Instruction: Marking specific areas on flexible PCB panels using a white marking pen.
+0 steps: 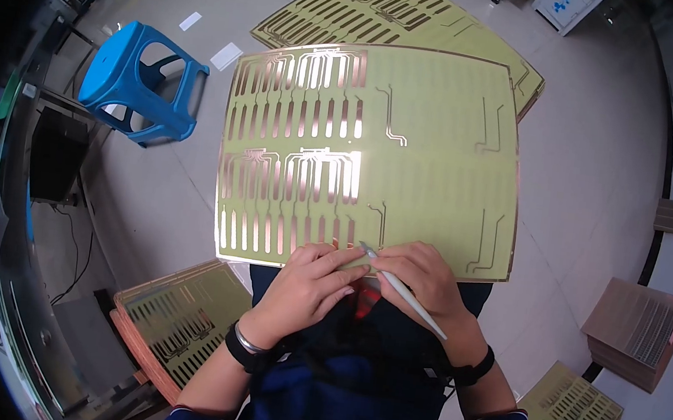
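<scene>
A large yellow-green circuit board panel (431, 179) with copper traces lies flat in front of me, its near edge close to my body. My right hand (421, 279) grips a craft knife (417, 304) with a pale slim handle. The knife's metal tip points at the panel near the front edge, just right of a row of copper bars. Close beside the tip, my left hand (313, 286) rests with its fingers stretched over the panel's near edge. Whatever lies under those fingers is hidden.
Beyond the panel lies a stack of similar panels (359, 13). More stacked panels stand at lower left (183, 321) and lower right (575, 411). A blue plastic stool (139, 84) is at the left. Brown stacked sheets (630, 330) stand by the right wall.
</scene>
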Motion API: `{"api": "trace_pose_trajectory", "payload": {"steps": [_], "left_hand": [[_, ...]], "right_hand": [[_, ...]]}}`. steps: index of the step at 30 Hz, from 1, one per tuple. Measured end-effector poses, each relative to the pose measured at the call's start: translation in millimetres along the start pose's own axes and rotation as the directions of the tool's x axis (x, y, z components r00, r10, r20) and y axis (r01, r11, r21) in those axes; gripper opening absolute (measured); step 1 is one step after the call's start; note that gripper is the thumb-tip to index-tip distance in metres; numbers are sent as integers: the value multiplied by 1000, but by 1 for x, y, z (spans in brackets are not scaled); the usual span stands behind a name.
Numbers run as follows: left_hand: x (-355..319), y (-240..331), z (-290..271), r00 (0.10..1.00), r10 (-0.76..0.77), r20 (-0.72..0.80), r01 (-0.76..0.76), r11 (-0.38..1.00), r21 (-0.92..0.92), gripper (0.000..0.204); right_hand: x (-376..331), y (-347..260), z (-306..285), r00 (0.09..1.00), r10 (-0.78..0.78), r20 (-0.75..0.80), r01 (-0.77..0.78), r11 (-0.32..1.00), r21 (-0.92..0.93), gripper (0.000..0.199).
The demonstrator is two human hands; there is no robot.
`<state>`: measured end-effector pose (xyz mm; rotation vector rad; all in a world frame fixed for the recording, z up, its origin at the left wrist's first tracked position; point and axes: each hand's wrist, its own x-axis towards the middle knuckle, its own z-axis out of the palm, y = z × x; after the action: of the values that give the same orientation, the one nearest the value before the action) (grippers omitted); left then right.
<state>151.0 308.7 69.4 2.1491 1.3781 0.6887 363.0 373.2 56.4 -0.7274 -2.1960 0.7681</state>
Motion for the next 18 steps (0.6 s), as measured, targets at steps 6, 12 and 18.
{"api": "trace_pose_trajectory", "payload": {"steps": [6, 12, 18], "left_hand": [[0, 1, 1, 1000, -7, -1, 7, 1000, -17, 38], [2, 0, 2, 1000, -12, 3, 12, 999, -31, 36], [6, 2, -5, 999, -39, 16, 40, 997, -67, 33]], "right_hand": [[-2, 2, 3, 999, -4, -34, 4, 1000, -17, 31], [0, 2, 0, 999, 13, -32, -13, 1000, 21, 30], [-2, 0, -17, 978, 135, -158, -123, 989, 80, 23]]}}
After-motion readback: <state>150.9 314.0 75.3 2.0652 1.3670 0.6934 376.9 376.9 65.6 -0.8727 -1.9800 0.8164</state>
